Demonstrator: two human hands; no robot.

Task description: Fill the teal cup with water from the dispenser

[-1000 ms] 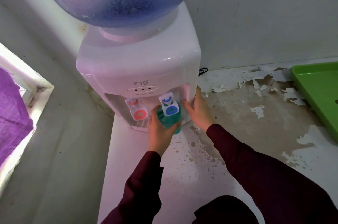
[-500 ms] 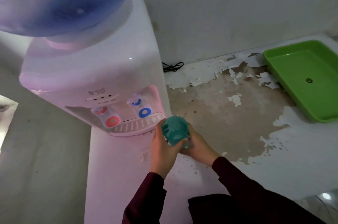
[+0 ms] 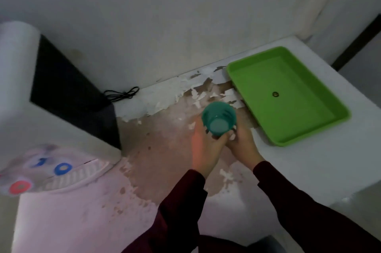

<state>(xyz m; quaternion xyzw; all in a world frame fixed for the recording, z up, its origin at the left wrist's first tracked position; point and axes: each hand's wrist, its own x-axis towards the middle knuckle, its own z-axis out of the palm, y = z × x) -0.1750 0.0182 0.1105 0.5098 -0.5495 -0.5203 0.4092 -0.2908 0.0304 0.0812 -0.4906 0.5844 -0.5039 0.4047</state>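
The teal cup (image 3: 219,118) is upright above the worn counter, held from both sides. My left hand (image 3: 206,146) wraps its left side and my right hand (image 3: 241,143) cups its right side and base. A pale surface shows inside the cup, probably water. The white water dispenser (image 3: 22,108) stands at the far left, with its blue tap (image 3: 61,168) and red tap (image 3: 19,187) above a ribbed drip tray (image 3: 78,176). The cup is well to the right of the taps, close to the green tray.
A green plastic tray (image 3: 288,96) lies on the counter at the right, by the wall. The counter top (image 3: 165,149) has peeling white paint. A black cord (image 3: 121,94) lies behind the dispenser. The counter ends at the right edge.
The cup has come away from the blue tap and travelled right, toward the green tray. My right hand left the dispenser's side and joined the left on the cup. The view swung right.
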